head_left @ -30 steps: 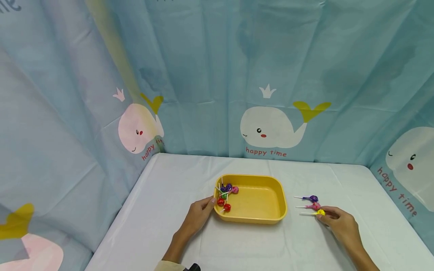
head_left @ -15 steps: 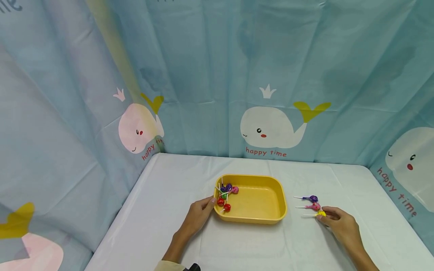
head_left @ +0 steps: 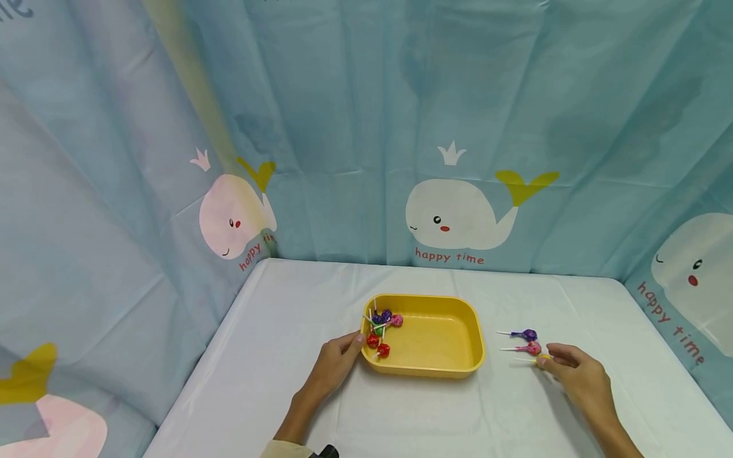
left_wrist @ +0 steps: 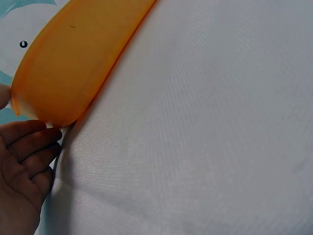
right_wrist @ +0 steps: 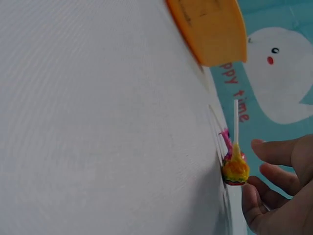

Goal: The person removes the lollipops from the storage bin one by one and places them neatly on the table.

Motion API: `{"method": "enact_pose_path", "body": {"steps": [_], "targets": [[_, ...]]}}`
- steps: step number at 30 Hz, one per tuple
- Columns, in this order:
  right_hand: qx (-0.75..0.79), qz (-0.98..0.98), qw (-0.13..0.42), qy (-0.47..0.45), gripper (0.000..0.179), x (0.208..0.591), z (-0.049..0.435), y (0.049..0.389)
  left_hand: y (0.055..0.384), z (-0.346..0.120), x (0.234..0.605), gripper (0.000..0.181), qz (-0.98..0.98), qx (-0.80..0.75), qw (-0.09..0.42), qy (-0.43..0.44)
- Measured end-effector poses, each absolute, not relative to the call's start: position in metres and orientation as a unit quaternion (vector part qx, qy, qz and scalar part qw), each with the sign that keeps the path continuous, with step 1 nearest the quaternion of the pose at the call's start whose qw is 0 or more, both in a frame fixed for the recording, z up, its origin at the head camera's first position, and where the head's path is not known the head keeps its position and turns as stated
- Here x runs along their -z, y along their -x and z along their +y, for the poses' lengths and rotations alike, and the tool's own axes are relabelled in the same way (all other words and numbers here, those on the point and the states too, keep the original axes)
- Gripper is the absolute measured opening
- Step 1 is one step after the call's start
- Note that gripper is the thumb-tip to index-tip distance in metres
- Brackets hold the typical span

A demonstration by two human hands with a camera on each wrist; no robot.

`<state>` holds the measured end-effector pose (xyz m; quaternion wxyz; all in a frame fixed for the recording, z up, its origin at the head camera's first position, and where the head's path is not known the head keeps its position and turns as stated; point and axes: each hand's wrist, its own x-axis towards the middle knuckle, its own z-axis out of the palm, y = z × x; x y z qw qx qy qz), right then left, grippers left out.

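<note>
At the left end of a yellow tray, my left hand holds the rim, its fingers against the outer wall in the left wrist view. Inside, at that end, lies a cluster of purple, pink, green and red lollipops. On the tablecloth right of the tray, a purple lollipop, a pink lollipop and a yellow lollipop lie in a column, sticks pointing left. My right hand is beside the yellow one with fingers parted, and partly covers its head in the head view.
A white cloth covers the table. Blue curtains printed with whales stand behind it and along both sides. The tray's right wall faces the three lollipops across a strip of cloth.
The yellow lollipop has shifted slightly right. My right fingers have parted and let go of it. My left hand and the tray stay put.
</note>
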<state>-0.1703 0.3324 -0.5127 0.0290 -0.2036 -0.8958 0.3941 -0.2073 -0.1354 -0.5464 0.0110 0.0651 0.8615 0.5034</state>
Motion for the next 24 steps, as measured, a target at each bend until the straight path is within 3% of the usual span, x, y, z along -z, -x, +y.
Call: {"method": "enact_pose_path", "body": {"steps": [14, 24], "targets": [[-0.442, -0.875, 0.069, 0.185, 0.059, 0.501, 0.315, 0.168, 0.207, -0.136, 0.547, 0.056, 0.862, -0.503, 0.011, -0.067], [-0.505, -0.848, 0.068, 0.145, 0.062, 0.493, 0.296, 0.169, 0.206, -0.136, 0.547, 0.056, 0.864, -0.5, 0.009, -0.066]]}}
